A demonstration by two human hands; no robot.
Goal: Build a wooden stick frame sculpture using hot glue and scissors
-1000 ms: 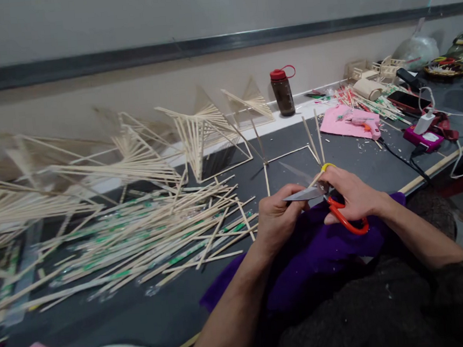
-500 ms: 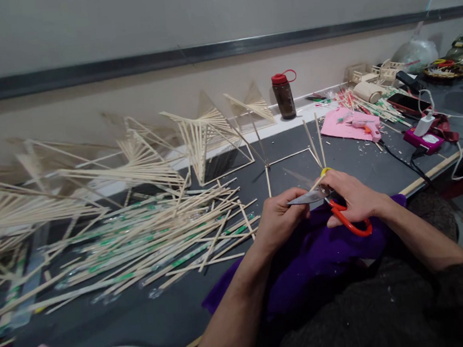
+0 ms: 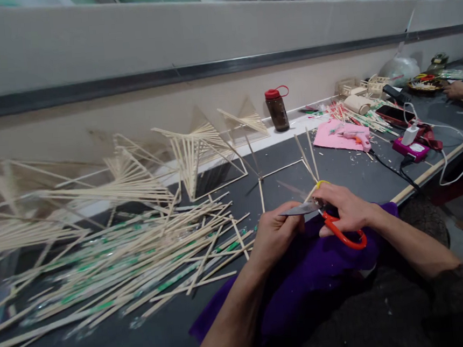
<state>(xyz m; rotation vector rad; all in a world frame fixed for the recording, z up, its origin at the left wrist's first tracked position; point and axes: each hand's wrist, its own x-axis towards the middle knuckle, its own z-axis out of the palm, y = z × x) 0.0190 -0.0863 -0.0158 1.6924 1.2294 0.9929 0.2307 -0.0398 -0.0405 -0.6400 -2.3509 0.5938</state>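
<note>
My right hand (image 3: pixel 346 206) is wrapped around orange-red-handled scissors (image 3: pixel 344 234), whose metal blades point left and are spread apart. Part of a short thin wooden stick (image 3: pixel 310 192) shows at the blades near the pivot, slanting down toward my left hand (image 3: pixel 276 231). The fingers of that hand are closed in a pinch on the stick, just beside the lower blade; the gripped end is hidden. Below both hands a purple cloth (image 3: pixel 298 292) is spread over the lap. Beyond them stands a partly built stick frame (image 3: pixel 282 169), with uprights rising from its corners.
Loose wooden sticks and green-marked wrappers (image 3: pixel 141 257) cover the table's left. Twisted stick models (image 3: pixel 193 155) line the wall. A red-capped bottle (image 3: pixel 277 113), pink glue gun (image 3: pixel 352 135) and purple power adapter (image 3: pixel 411 149) with cables stand farther right. Another person's hand (image 3: pixel 461 90) is at far right.
The view has tilted up and shifted slightly, so more shows above the wall. My hands keep nearly the same hold, the scissor blades still spread around the stick.
</note>
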